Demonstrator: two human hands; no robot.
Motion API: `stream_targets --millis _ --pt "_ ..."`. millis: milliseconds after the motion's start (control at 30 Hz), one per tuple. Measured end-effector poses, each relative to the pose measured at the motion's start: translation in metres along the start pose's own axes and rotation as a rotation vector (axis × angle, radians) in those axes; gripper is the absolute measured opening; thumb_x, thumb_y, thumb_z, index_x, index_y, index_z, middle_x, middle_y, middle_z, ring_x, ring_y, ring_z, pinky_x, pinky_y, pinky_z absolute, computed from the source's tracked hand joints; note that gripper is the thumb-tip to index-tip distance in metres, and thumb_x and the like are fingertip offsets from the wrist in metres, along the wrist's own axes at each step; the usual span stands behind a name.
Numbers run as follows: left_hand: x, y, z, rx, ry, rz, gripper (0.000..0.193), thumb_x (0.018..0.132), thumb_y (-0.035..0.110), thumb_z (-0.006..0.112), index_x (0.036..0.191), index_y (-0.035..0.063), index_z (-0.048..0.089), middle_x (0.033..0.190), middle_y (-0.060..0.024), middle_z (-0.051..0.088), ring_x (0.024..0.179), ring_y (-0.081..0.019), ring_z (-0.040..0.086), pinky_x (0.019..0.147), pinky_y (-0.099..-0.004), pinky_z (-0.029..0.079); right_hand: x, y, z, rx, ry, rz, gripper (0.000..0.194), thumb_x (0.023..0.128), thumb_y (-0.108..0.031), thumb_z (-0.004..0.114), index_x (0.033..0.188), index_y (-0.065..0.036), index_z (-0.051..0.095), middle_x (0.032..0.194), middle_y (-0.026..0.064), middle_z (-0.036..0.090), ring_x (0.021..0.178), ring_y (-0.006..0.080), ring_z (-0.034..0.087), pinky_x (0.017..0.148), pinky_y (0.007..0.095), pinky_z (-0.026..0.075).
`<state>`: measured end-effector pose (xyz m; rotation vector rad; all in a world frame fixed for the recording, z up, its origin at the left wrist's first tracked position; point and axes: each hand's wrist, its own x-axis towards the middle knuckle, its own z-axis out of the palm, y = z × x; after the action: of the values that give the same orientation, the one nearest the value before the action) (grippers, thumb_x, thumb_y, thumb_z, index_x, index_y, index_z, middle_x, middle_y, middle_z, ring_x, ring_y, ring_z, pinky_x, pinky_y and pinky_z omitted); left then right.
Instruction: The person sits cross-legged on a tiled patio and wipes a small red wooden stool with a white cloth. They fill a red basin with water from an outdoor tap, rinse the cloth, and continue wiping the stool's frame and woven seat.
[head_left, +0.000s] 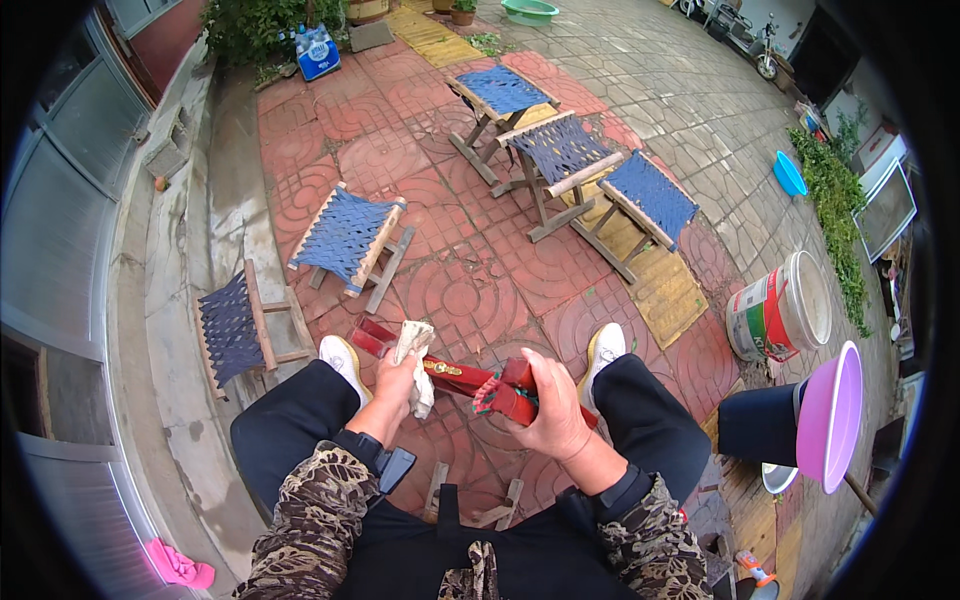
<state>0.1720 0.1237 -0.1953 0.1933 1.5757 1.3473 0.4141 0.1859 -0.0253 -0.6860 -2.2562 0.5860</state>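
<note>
Between my knees I hold a red lacquered wooden frame (459, 373) with a gold ornament on its bar. My left hand (394, 382) grips a crumpled off-white cloth (415, 360) against the bar. Beyond that hand, the frame's red end blocks (373, 336) stick out to the upper left. My right hand (553, 409) is wrapped around the blocky red end on the other side. Red and green woven cord (489, 396) shows beside its fingers. Part of the frame is hidden behind both hands.
Several folding stools with woven blue seats stand ahead, including a near one (349, 236) and a dark-seated one (234, 330) at left. To the right are a paint bucket (772, 311), a dark bin (757, 424) and a pink basin (831, 420). Concrete steps (169, 315) run along the left.
</note>
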Motion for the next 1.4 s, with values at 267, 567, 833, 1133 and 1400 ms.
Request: stream_targets --millis 267,567,833,1133,1400 --pt "-0.013 0.012 -0.007 -0.223 -0.065 -0.08 0.024 0.096 0.012 0.051 0.119 0.0083 0.055 0.092 -0.0058 0.064 0.073 -0.0191 0.062 0.061 -0.0361 0.054 0.011 -0.012 0.013 -0.23 -0.441 -0.579 0.047 0.077 -0.015 0.059 0.124 -0.012 0.051 0.097 0.0078 0.055 0.087 0.0228 0.058 0.077 0.0378 0.047" --pt "-0.047 0.051 0.02 -0.504 -0.428 -0.195 0.026 0.097 0.019 0.052 0.119 0.0048 0.057 0.099 -0.0096 0.067 0.083 -0.024 0.067 0.074 -0.0387 0.057 -0.001 -0.005 0.025 -0.338 -0.608 -0.654 0.045 0.079 -0.019 0.057 0.123 -0.016 0.05 0.114 0.0025 0.054 0.115 0.0208 0.05 0.102 0.0432 0.035" --pt "-0.068 0.019 0.04 -0.642 -0.59 -0.349 0.031 0.096 0.024 0.055 0.121 0.0056 0.057 0.111 -0.0105 0.067 0.098 -0.0234 0.066 0.089 -0.0405 0.052 -0.015 0.027 0.011 -0.034 -0.393 -0.1 0.079 0.064 -0.008 0.069 0.139 -0.015 0.045 0.148 0.0176 0.033 0.142 0.037 0.024 0.112 0.0482 0.024" --pt "-0.104 -0.017 0.082 -0.52 -0.835 -0.243 0.04 0.094 0.019 0.058 0.13 0.0035 0.05 0.115 -0.0082 0.064 0.101 -0.0206 0.064 0.092 -0.0371 0.05 -0.008 0.083 0.021 -0.361 0.007 0.707 0.115 0.068 -0.045 0.081 0.146 0.007 0.014 0.139 0.0324 0.031 0.127 0.0441 0.04 0.105 0.0428 0.037" --pt "-0.015 -0.036 0.058 -0.251 -0.199 -0.119 0.024 0.096 0.007 0.048 0.119 0.0048 0.051 0.096 -0.0079 0.064 0.073 -0.0174 0.063 0.062 -0.0322 0.054 -0.027 0.107 0.003 -0.337 0.027 0.993 0.086 0.084 -0.039 0.065 0.147 0.0 0.021 0.123 0.0317 0.053 0.114 0.0449 0.053 0.097 0.046 0.043"
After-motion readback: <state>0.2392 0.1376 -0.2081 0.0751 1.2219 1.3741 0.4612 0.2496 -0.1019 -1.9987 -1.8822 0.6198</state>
